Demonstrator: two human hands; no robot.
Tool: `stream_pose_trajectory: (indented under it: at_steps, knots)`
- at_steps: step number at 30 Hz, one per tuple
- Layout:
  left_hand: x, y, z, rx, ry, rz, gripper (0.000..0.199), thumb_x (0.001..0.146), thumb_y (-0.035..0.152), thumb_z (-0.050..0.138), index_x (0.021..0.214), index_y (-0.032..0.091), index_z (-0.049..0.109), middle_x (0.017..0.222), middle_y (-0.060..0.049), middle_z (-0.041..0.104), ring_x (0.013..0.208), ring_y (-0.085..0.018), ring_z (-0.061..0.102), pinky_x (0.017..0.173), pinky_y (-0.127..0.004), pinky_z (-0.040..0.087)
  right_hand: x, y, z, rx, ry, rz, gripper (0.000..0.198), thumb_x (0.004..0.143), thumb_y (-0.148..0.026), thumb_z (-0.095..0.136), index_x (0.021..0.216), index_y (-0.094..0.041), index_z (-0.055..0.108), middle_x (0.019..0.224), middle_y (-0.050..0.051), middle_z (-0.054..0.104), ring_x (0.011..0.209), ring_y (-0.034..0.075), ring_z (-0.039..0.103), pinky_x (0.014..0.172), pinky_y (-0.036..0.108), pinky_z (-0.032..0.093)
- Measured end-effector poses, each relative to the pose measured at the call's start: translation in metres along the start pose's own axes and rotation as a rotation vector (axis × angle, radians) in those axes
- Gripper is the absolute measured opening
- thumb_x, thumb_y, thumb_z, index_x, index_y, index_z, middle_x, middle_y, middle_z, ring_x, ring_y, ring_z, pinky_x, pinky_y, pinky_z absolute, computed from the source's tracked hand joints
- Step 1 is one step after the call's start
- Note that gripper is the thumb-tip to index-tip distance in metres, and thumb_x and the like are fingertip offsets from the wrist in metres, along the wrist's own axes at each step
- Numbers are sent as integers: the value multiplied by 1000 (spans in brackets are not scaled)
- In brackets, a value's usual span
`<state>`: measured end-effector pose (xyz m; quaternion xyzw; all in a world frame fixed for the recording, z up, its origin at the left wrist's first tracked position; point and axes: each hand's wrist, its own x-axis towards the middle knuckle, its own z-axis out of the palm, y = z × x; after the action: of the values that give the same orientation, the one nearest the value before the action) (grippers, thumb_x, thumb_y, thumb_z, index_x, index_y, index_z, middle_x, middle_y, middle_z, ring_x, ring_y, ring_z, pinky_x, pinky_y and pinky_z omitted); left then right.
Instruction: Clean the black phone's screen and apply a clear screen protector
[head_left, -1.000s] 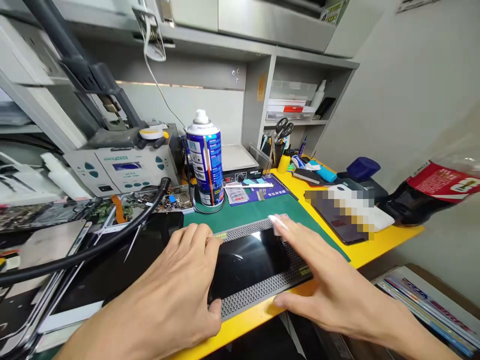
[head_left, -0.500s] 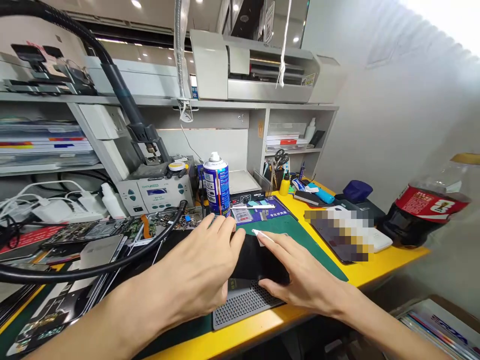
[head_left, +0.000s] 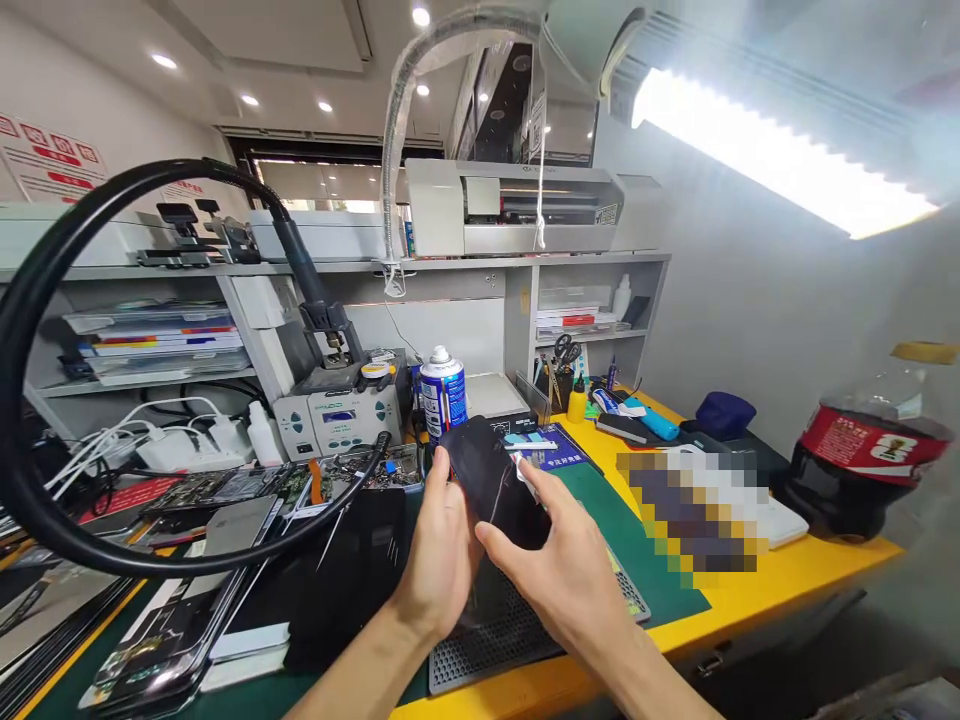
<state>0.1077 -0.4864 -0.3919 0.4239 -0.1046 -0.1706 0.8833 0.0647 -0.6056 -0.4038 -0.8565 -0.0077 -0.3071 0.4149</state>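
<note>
A flat, glossy black panel (head_left: 480, 470), shaped like a phone or small tablet, is held up tilted between both hands above the bench. My left hand (head_left: 437, 560) grips its left edge, thumb upward along the side. My right hand (head_left: 574, 555) closes on the right side, its thumb on the lower edge. A small white piece (head_left: 518, 464) shows at the right fingertips; its kind is unclear. A thin pale line runs across the black surface. Below lies a dark perforated mat (head_left: 480, 665), partly covered by the hands.
A blue spray can (head_left: 442, 395) stands behind the panel, near the soldering station (head_left: 334, 425). Phone parts (head_left: 217, 560) crowd the left, under a looping black hose (head_left: 15, 400). At right are a blurred phone (head_left: 686, 510) and a cola bottle (head_left: 855, 470).
The black panel has been raised off the mat and tilted up. My left hand has moved from reaching over it to gripping its left edge. The camera view has tipped upward.
</note>
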Motion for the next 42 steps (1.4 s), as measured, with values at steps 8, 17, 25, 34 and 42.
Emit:
stream_pose_trajectory:
  at_steps: [8, 17, 25, 34, 42]
  knots:
    - [9, 11, -3, -118, 50, -105, 59, 99, 59, 46, 140, 18, 58, 118, -12, 75, 104, -28, 73, 98, -41, 54, -3, 3, 5, 9, -90, -158, 59, 90, -39, 64, 142, -14, 55, 142, 16, 61, 129, 31, 61, 105, 46, 55]
    - [20, 25, -18, -221, -104, -416, 73, 97, 70, 38, 116, 7, 69, 99, -15, 77, 84, -26, 74, 84, -41, 57, 1, 31, -55, -190, -162, -685, 61, 97, -37, 53, 153, -15, 42, 156, 11, 47, 147, 31, 39, 118, 50, 39]
    - [15, 17, -21, -224, -147, -561, 87, 90, 79, 41, 114, 1, 70, 86, -18, 76, 72, -26, 72, 66, -33, 54, 7, 42, -54, -505, -593, -1199, 74, 100, -60, 47, 154, -11, 40, 161, 6, 35, 152, 36, 22, 120, 58, -19]
    - [16, 12, -29, -209, -200, -621, 81, 93, 77, 36, 122, 8, 68, 93, -16, 76, 77, -28, 74, 74, -37, 56, 71, 53, -53, -490, -575, -1031, 72, 98, -41, 51, 160, -13, 27, 164, 10, 31, 156, 34, 5, 121, 68, -7]
    - [20, 17, -31, -378, -160, -651, 72, 96, 73, 35, 111, 12, 71, 71, -8, 71, 56, -20, 67, 54, -28, 52, 62, 32, -49, -467, -774, -1030, 73, 99, -42, 50, 159, -8, 27, 164, 11, 29, 156, 33, 5, 122, 63, -12]
